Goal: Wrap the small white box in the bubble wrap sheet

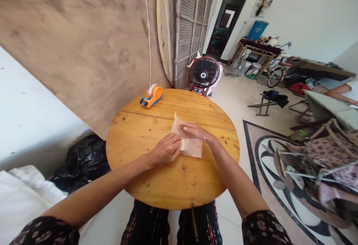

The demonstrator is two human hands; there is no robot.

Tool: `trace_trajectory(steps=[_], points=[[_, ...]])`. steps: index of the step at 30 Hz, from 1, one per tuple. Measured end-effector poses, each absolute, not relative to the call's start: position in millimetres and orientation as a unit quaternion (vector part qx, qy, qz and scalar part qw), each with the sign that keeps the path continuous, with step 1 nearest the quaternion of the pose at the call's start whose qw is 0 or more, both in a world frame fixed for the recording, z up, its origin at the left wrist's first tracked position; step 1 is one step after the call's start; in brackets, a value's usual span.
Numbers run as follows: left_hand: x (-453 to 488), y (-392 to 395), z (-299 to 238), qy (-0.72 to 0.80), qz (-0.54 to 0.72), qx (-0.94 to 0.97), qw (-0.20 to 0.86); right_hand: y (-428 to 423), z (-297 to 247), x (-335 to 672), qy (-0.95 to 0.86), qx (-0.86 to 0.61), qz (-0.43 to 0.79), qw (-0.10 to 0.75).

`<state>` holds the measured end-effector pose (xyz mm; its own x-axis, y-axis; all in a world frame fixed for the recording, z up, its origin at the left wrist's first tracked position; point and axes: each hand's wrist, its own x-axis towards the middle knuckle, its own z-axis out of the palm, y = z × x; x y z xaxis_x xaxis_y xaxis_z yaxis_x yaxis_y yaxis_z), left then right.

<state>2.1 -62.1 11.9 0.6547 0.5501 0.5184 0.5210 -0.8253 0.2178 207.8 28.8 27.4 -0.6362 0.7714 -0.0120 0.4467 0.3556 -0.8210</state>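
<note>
A sheet of clear bubble wrap lies on the round wooden table, with one flap standing up at its far left corner. On the wrap rests a small cream-coloured block, partly hidden by fingers. My left hand is closed, its fingertips pinched at the block's left edge. Stretched out over the raised flap, the fingers of my right hand press against the wrap from the far side. At the table's back left edge stands an orange and blue tape dispenser with a roll of tape.
A dark red fan stands behind the table. Black plastic bags lie on the floor to the left. At right are a folding stool, a patterned cloth chair and another person's arm.
</note>
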Motion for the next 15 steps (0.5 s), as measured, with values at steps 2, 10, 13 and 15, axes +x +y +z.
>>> trace_trajectory(steps=[2,10,13,15], points=[[2,-61,7,0.289,0.317,0.903,0.032,32,23,206,-0.789,-0.385,0.439,0.189],[0,-62,-3,0.294,0.351,0.888,0.05,6,45,221,-0.779,-0.382,0.463,0.179],[-1,-60,-5,0.291,0.35,0.889,0.039,-13,57,230,-0.769,-0.418,0.456,0.159],[0,-59,-5,0.292,0.347,0.891,0.034,-21,57,232,-0.766,-0.43,0.453,0.155]])
